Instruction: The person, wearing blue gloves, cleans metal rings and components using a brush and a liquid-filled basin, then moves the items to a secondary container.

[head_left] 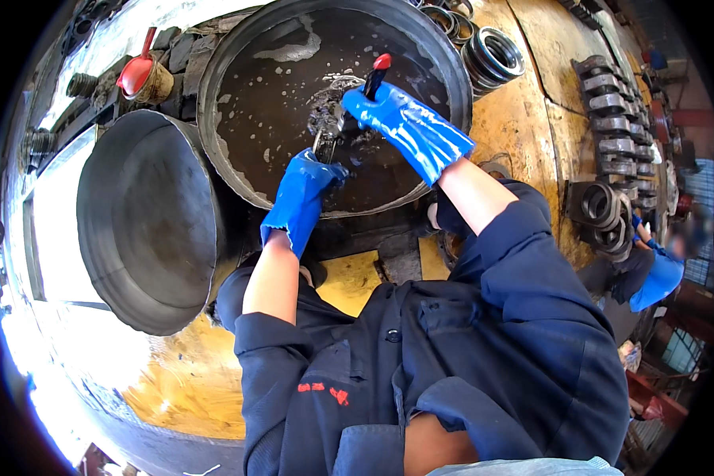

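Observation:
Both my hands wear long blue rubber gloves and work over a large round metal tub [214,131] of dark, foamy liquid. In my right hand [381,109] is a black-handled tool [377,78] with a red end, pointing up out of my fist; its lower end is hidden by the glove and splashes. My left hand [308,181] is closed on a shiny metal part [323,146] at the near side of the liquid. That part's full shape is lost in the splashing, so I cannot tell its kind. The tool's lower end is close to the part.
An open, tilted metal drum [147,226] stands left of the tub. A red scoop [137,73] rests on a small pot behind it. Metal rings [493,53] are stacked at the tub's right. Farther right lies a row of metal parts [611,123], near a person in blue [658,278].

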Demonstrator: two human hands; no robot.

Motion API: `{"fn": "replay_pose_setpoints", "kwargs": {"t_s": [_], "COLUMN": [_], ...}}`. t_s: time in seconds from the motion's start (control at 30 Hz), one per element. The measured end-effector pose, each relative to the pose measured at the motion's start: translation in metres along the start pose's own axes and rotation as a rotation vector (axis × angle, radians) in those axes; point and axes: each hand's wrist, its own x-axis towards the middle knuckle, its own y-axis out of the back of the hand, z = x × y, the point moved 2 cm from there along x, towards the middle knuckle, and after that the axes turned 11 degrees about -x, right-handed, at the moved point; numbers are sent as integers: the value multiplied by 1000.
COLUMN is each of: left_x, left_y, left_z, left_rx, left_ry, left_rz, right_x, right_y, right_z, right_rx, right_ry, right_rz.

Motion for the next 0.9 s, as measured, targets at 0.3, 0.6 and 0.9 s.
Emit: {"fn": "replay_pose_setpoints", "kwargs": {"t_s": [0.3, 0.6, 0.9], "left_x": [-3, 8, 3], "left_y": [7, 5, 5], "left_z": [-10, -16, -11], "left_rx": [33, -25, -32], "left_ry": [-111, -6, -38], "left_rz": [-27, -52, 21], "right_x": [3, 17, 4], "right_y": [-39, -65, -75], "right_z": [-20, -16, -23], "right_rx": [-1048, -1302, -1309], "right_ry": [189, 248, 131], "right_rz": [-164, -299, -304]}}
